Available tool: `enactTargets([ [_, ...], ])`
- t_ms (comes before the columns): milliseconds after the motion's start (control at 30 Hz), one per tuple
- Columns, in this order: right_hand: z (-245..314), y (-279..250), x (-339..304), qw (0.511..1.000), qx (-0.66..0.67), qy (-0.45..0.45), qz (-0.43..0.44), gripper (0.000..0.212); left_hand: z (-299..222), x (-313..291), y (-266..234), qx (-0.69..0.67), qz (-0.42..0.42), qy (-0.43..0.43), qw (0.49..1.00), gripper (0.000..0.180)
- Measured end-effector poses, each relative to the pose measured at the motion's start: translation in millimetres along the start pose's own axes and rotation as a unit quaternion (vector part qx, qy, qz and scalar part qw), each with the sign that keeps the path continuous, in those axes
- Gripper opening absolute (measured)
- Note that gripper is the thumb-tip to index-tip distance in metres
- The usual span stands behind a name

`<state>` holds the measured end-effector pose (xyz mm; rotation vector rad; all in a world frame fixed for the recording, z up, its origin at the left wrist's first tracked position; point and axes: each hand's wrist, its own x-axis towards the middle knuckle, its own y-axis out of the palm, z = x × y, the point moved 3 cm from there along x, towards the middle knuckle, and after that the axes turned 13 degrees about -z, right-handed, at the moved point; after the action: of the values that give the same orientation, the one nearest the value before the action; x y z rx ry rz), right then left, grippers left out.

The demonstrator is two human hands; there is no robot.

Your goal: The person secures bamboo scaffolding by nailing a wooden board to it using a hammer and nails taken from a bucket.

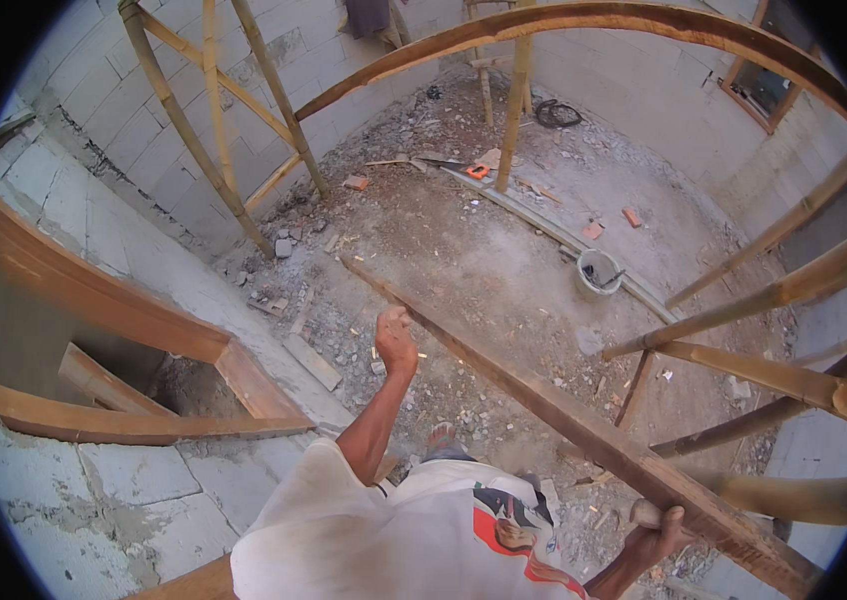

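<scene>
1. Plainly, the long brown wooden beam (594, 435) is held up above the rough grey-brown dirt floor (484, 250), slanting from over the floor's middle down to its near right corner.
2. The left hand (397, 343) is clenched at the beam's narrow far end, thumb and fingers against the wood's edge. The right hand (659, 535) grasps the thicker near part, with the palm under and beside it.
3. A slip seems likeliest at the left hand, I judge: its hold is on a thin edge, and a sudden turn of the beam could roll it free.
4. The near end could knock the round tan bamboo poles (744, 303) leaning along the floor's right edge if the beam swings that way. This end runs toward the dark rim of the view, so I cannot tell whether it touches one.
5. Underfoot, the pale flat board (312, 360) and rubble by the floor's left edge might trip a sideways step.
6. The broadest room for moving lies over the floor's middle, bounded by the reddish-brown wooden frame (259, 380) at left and the round whitish bucket (599, 273) towards the right edge; the orange-handled saw (477, 171) lies farther off, near the far edge.
</scene>
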<state>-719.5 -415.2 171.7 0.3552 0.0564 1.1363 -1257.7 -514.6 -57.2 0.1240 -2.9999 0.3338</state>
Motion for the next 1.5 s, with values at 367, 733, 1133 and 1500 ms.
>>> enactTargets([
  [367, -45.9, -10.7, -29.8, 0.996, 0.006, 0.089, -0.002, 0.089, -177.5, -127.7, -6.5, -0.002, 0.314, 0.379, 0.871, 0.049],
  [733, -50.5, -47.5, -27.0, 0.991, 0.05, 0.115, 0.037, 0.085, -290.2, -264.5, 52.7, 0.036, 0.788, 0.282, 0.547, 0.047],
  [1133, -63.5, -235.7, -7.9, 0.968, 0.131, 0.135, -0.165, 0.074, -185.2, -216.3, 34.2, 0.152, 0.728, 0.327, 0.583, 0.046],
  [1500, -39.9, -149.4, 14.1, 0.977, 0.147, 0.157, 0.0, 0.064, -229.7, -123.6, -20.3, 0.151, 0.644, 0.352, 0.662, 0.043],
])
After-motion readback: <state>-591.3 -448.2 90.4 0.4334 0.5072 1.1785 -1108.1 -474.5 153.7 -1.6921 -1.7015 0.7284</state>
